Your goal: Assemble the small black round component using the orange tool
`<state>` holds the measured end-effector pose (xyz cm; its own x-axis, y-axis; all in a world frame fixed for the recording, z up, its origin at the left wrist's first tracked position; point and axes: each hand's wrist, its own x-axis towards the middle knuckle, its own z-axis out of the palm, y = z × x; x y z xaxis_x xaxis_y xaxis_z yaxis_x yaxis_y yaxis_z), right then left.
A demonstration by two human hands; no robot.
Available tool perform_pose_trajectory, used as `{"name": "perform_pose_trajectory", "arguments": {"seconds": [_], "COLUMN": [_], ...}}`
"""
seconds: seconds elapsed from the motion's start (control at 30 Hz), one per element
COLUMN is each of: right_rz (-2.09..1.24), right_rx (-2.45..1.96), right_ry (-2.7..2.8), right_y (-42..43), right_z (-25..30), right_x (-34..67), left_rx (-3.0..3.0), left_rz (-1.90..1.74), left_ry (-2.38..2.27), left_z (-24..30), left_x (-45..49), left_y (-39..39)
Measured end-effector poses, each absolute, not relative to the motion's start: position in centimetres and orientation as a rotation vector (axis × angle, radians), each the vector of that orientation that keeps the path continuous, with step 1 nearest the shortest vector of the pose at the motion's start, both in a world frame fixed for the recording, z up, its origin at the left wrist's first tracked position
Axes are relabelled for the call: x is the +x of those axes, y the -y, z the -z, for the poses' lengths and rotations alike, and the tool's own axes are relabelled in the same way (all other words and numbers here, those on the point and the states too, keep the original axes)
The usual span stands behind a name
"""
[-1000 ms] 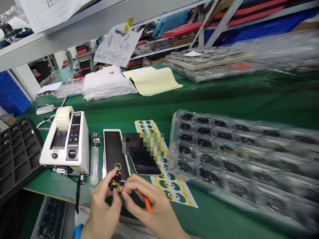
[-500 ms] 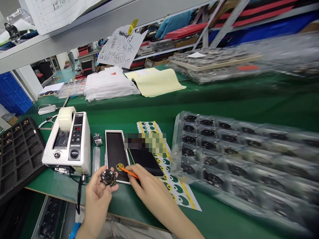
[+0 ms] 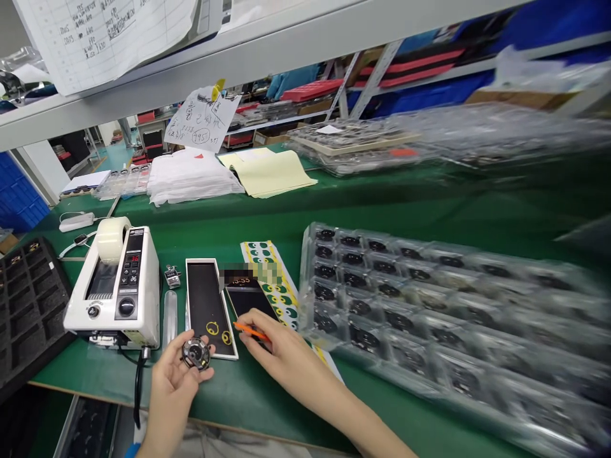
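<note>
My left hand (image 3: 179,375) grips a round black watch-case-like part (image 3: 196,353) by its edge, its ringed face turned up. In my right hand (image 3: 272,340) is a slim orange pointed tool (image 3: 251,331), pinched between thumb and fingers. The tool's tip is by the right rim of a shallow white-edged box (image 3: 203,299) with a dark inside. Two thin yellow ring-shaped pieces (image 3: 212,328) lie near the box's front end. A phone (image 3: 251,297), its screen lit, lies beyond my right hand, partly covered by it. Under the phone's right side runs a sheet of green-and-yellow ring stickers (image 3: 285,294).
On the left stands a white tape dispenser (image 3: 147,286) with a black cable, beside a black compartment tray (image 3: 28,305). A small metal counter (image 3: 172,276) sits near the box. Clear plastic trays (image 3: 382,362) of black round parts fill the right. A shelf beam (image 3: 286,48) crosses above.
The orange tool has moved right, off the yellow piece it was at. Two yellow pieces now show in the box. The phone screen has lit up, and my view has turned right.
</note>
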<state>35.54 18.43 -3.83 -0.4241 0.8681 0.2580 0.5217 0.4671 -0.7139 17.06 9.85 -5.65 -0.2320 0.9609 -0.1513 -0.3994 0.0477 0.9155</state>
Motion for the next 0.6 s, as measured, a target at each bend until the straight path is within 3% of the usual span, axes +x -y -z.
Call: {"name": "perform_pose_trajectory", "arguments": {"seconds": [0.13, 0.4, 0.6], "right_rz": [-0.712, 0.017, 0.18], "right_rx": [-1.213, -1.484, -1.659], "right_ry": [2.09, 1.966, 2.019], "right_y": [-19.2, -19.8, -20.3], "right_z": [3.3, 5.8, 5.2], "right_x": [34.9, 46.8, 50.4], "left_rx": [0.671, 0.645, 0.621], "left_rz": [-1.496, -1.488, -1.488], "left_ry": [-1.137, -1.158, -1.058], "left_z": [4.5, 3.9, 2.9], "left_x": [17.2, 16.6, 17.7], "left_y": [-9.5, -9.3, -9.6]}}
